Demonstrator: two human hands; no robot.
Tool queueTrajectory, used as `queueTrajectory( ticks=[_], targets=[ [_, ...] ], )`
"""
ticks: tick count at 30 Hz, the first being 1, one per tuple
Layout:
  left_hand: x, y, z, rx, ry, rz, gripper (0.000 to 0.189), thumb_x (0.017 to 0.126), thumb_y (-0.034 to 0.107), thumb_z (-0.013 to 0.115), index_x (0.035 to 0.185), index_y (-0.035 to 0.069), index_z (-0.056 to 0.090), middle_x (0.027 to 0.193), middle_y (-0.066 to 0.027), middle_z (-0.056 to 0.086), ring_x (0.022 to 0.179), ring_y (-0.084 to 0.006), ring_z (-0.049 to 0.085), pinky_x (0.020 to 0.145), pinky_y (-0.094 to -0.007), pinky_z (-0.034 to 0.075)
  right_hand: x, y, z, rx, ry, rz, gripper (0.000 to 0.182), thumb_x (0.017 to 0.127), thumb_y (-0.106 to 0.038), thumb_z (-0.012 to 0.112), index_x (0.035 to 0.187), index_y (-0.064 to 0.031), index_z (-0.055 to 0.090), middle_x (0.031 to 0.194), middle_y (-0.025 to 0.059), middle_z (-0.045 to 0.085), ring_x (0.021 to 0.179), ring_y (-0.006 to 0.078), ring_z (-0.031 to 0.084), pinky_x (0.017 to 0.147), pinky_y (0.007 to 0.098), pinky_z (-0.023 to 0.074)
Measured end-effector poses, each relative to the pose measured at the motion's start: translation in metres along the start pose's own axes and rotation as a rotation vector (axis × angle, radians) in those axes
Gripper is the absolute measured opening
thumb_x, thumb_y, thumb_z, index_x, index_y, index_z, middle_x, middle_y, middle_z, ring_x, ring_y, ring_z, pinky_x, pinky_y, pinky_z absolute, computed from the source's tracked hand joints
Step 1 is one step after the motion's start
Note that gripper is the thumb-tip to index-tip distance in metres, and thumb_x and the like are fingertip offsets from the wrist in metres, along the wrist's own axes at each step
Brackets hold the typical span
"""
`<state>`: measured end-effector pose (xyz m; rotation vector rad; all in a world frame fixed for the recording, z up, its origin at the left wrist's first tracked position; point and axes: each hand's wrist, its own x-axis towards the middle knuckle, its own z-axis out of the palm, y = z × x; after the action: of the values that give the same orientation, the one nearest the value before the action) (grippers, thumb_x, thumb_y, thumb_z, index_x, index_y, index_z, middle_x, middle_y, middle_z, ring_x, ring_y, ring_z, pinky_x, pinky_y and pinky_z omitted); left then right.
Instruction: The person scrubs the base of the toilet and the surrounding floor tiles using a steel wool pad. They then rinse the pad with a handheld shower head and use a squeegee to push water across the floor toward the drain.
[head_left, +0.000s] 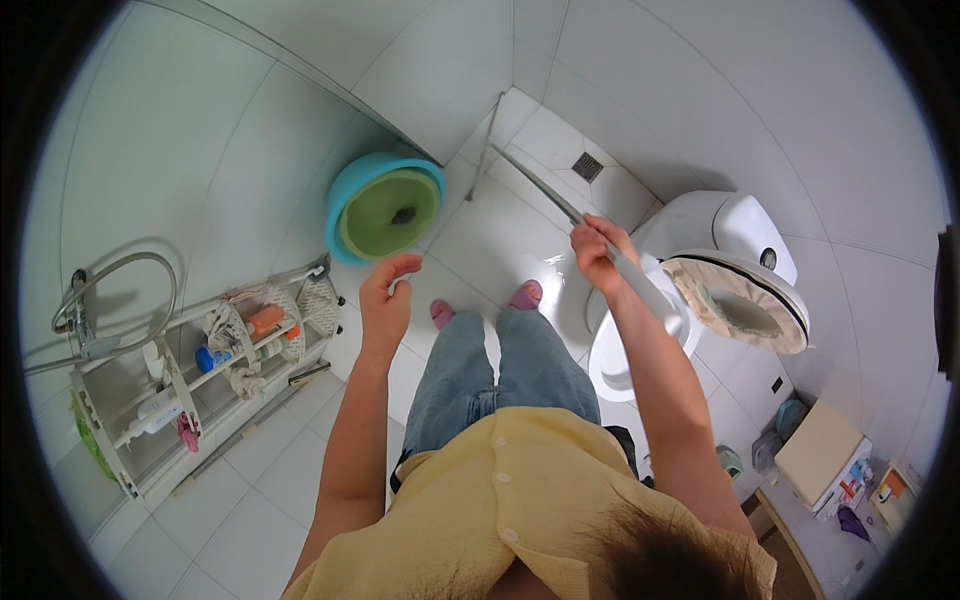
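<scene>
My right hand (602, 251) grips the grey pole of a floor squeegee (540, 182) in front of me. The squeegee's thin blade (486, 150) rests on the white tiled floor (517, 199) near the wall corner. The pole's upper end passes back beneath my right forearm, over the toilet. My left hand (388, 300) is in the air with nothing in it, thumb and curved fingers apart. Closest to it in the picture is a green basin (367, 225), set inside a blue basin (334, 214). A small dark patch shows in the green basin.
A white toilet (611, 375) with a raised, fabric-covered lid (739, 307) stands at right. A square floor drain (587, 167) lies near the far wall. At left, a white shelf rack (247, 352) holds bottles and cloths beside a shower hose (169, 285). Pink slippers (527, 295) are on my feet.
</scene>
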<state>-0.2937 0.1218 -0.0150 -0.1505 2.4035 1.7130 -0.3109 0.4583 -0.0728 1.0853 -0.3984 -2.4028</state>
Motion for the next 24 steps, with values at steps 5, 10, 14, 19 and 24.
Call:
queueTrajectory(
  ticks=[5,10,14,19,24],
  targets=[
    [-0.006,0.002,0.001,0.036,-0.043,0.017,0.039,0.074,-0.010,0.039,0.103,-0.001,0.063,0.098,-0.0110,0.067,0.095,-0.0185,0.063,0.086,-0.0279,0.046,0.042,-0.034,-0.016,0.040,0.000,-0.101,0.021,0.087,-0.006,0.053,0.070,-0.0064,0.040,0.060,-0.0011,0.042,0.044,0.0061,0.039,0.035,0.0176,0.0325],
    [-0.004,0.001,0.000,0.042,-0.020,0.027,0.039,0.074,-0.010,0.039,0.103,-0.001,0.064,0.097,-0.0108,0.068,0.095,-0.0176,0.064,0.085,-0.0274,0.046,-0.023,-0.085,-0.024,0.024,0.062,-0.023,0.023,0.090,-0.011,0.050,0.070,-0.0072,0.041,0.059,-0.0018,0.043,0.043,0.0060,0.040,0.035,0.0181,0.0338],
    [-0.004,0.005,0.009,-0.025,-0.042,-0.003,0.041,0.074,-0.013,0.037,0.105,-0.003,0.062,0.101,-0.0106,0.067,0.098,-0.0175,0.063,0.089,-0.0273,0.045,-0.064,-0.091,-0.016,-0.052,0.214,-0.137,0.025,0.093,-0.015,0.049,0.070,-0.0073,0.042,0.059,-0.0018,0.044,0.042,0.0066,0.041,0.035,0.0189,0.0350],
    [-0.002,0.011,0.024,-0.048,-0.041,0.041,0.040,0.074,-0.010,0.038,0.102,-0.001,0.064,0.097,-0.0099,0.068,0.094,-0.0167,0.064,0.083,-0.0259,0.046,-0.093,-0.100,-0.023,-0.113,0.271,-0.133,0.025,0.093,-0.016,0.050,0.071,-0.0070,0.043,0.060,-0.0015,0.045,0.042,0.0074,0.043,0.035,0.0191,0.0354],
    [0.002,0.015,0.028,-0.054,-0.051,0.068,0.039,0.073,-0.011,0.038,0.102,-0.001,0.063,0.096,-0.0096,0.068,0.094,-0.0163,0.064,0.081,-0.0251,0.046,-0.112,-0.093,-0.023,-0.161,0.314,-0.211,0.024,0.093,-0.015,0.050,0.072,-0.0070,0.043,0.061,-0.0010,0.046,0.043,0.0076,0.044,0.036,0.0192,0.0366]
  ],
)
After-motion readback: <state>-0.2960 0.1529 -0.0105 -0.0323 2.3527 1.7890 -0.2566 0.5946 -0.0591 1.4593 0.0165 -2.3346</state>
